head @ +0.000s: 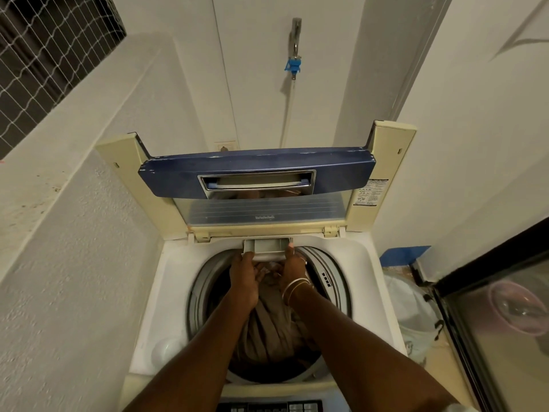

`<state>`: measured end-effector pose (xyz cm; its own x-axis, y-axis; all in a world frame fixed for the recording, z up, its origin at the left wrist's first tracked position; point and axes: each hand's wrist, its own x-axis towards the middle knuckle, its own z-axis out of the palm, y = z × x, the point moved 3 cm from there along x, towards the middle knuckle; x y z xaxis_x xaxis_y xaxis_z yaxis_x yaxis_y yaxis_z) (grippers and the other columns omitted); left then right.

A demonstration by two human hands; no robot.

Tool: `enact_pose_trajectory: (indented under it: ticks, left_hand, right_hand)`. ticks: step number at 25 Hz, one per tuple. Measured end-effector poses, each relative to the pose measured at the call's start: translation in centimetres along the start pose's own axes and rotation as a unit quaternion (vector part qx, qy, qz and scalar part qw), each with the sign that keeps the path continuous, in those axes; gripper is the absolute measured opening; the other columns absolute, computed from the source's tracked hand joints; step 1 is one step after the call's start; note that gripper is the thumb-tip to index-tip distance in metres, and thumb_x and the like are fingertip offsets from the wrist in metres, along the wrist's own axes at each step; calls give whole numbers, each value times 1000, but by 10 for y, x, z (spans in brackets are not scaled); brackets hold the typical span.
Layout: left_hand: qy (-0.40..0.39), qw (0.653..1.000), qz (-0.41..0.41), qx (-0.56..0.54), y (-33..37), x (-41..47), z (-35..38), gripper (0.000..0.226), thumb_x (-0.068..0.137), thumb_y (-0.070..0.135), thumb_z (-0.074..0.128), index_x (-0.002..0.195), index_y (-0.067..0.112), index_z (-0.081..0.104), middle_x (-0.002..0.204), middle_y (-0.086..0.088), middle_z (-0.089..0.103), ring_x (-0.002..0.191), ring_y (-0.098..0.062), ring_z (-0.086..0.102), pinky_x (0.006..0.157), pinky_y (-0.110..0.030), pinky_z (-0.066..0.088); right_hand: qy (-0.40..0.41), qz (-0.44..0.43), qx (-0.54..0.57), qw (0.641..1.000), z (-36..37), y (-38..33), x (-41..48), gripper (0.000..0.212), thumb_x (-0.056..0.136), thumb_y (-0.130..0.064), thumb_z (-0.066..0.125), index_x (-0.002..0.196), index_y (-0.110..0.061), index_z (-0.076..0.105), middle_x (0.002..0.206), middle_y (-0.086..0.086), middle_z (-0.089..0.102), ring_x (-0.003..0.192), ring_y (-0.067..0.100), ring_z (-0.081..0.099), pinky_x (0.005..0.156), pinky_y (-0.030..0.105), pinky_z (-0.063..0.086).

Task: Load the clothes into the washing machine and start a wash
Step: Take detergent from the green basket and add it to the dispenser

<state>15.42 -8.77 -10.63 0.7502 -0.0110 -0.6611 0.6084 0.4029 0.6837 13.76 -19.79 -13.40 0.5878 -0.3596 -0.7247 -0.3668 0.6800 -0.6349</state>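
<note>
drawer: detergent drawer [267, 248] sits at the back rim of the washing machine [167, 278], under the hinge of the folded-up lid [255, 171]. It juts a little forward over the drum mouth.
long axis: the drawer runs left to right across the back rim. Its slide, as I judge it, runs toward you and away from you.
left hand: your left hand [244, 278] has its fingers curled round the drawer's front left corner.
right hand: your right hand [292, 267] holds the right end, thumb up against the side. The fingers are tucked under, so I cannot tell how far they wrap.
from the grip: the drawer lies straight ahead of both hands, away from your body. One hand is on each end and neither is clearly nearer.
clothes: beige clothes [267, 322] already lie piled in the drum, directly below your wrists.
step: you are handling the drawer, probably to dose detergent. I cannot tell whether it is going in or out.
next move: keep both ends level along the slide line. A skewed push on one end would likely jam it.
panel: control panel [267, 407] is at the front edge, close to your body and behind both hands. Neither hand is on it, so the wash is not yet started.
</note>
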Motion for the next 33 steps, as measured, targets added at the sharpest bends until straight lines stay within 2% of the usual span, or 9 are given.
enact_pose_trajectory:
  ticks: [6, 10, 12, 14, 16, 18, 22, 27, 33]
  left_hand:
    - [4, 996, 37, 77, 0, -20, -11, 36, 96, 19, 52, 132, 17, 57, 106, -8, 69, 92, -23, 69, 75, -32, 54]
    - [3, 993, 54, 104, 7, -27, -11, 43, 96, 24, 57, 138, 19, 52, 116, -11, 68, 90, -23, 70, 74, -32, 58]
    - [11, 990, 51, 130, 7, -31, -14, 45, 96, 29, 61, 138, 18, 52, 119, -11, 66, 93, -24, 71, 80, -36, 60]
    - [29, 988, 33, 146, 5, -37, -19, 39, 95, 32, 63, 131, 20, 56, 113, -11, 65, 95, -26, 69, 82, -38, 60]
    - [44, 989, 10, 139, 2, -41, -26, 32, 94, 31, 64, 124, 23, 58, 106, -9, 65, 96, -28, 68, 80, -38, 59]
    - [47, 992, 3, 119, -1, -45, -34, 28, 94, 30, 64, 121, 24, 60, 105, -8, 65, 98, -28, 67, 84, -39, 58]
    - [31, 995, 37, 92, 2, -55, -44, 34, 98, 23, 57, 132, 18, 58, 112, -5, 67, 105, -23, 66, 88, -35, 55]
    - [-17, 980, 127, 150, 16, -81, -54, 33, 103, 21, 46, 128, 37, 60, 123, 6, 67, 114, -13, 63, 91, -29, 52]
    - [21, 933, 253, 256, 53, -143, -67, 37, 107, 27, 37, 140, 35, 50, 133, 13, 59, 123, -11, 55, 100, -31, 50]
  right_hand:
    - [3, -10, -44, 999, -10, 7, -17, 47, 99, -46, 44, 120, -7, 57, 102, 23, 65, 83, 35, 63, 83, 54, 54]
    - [21, -64, -107, 992, -10, -7, -40, 50, 97, -52, 44, 111, -7, 60, 99, 12, 67, 79, 23, 65, 71, 38, 58]
    - [23, -114, -332, 936, -17, -13, -45, 54, 95, -52, 47, 131, -12, 52, 113, 12, 65, 94, 23, 65, 85, 37, 53]
    - [31, -148, -564, 812, -22, -12, -49, 70, 94, -37, 54, 153, -21, 20, 131, 16, 55, 117, 31, 56, 103, 39, 43]
    - [24, -163, -595, 787, -23, -9, -51, 75, 94, -28, 55, 154, -25, 11, 140, 16, 49, 127, 32, 49, 108, 41, 39]
    - [31, -178, -529, 829, -24, -3, -57, 63, 95, -27, 52, 151, -20, 24, 141, 17, 48, 128, 33, 48, 105, 41, 41]
    - [24, -58, -151, 987, -23, 12, -79, 42, 95, -42, 50, 122, -12, 58, 114, 17, 63, 100, 32, 64, 86, 47, 55]
    - [-26, -170, -199, 965, -20, 10, -111, 40, 102, -38, 42, 129, -15, 59, 123, 9, 64, 114, 25, 60, 104, 46, 46]
    - [-61, -291, -287, 911, -16, -5, -156, 37, 102, -30, 43, 129, -11, 59, 113, 7, 67, 109, 23, 62, 97, 35, 47]
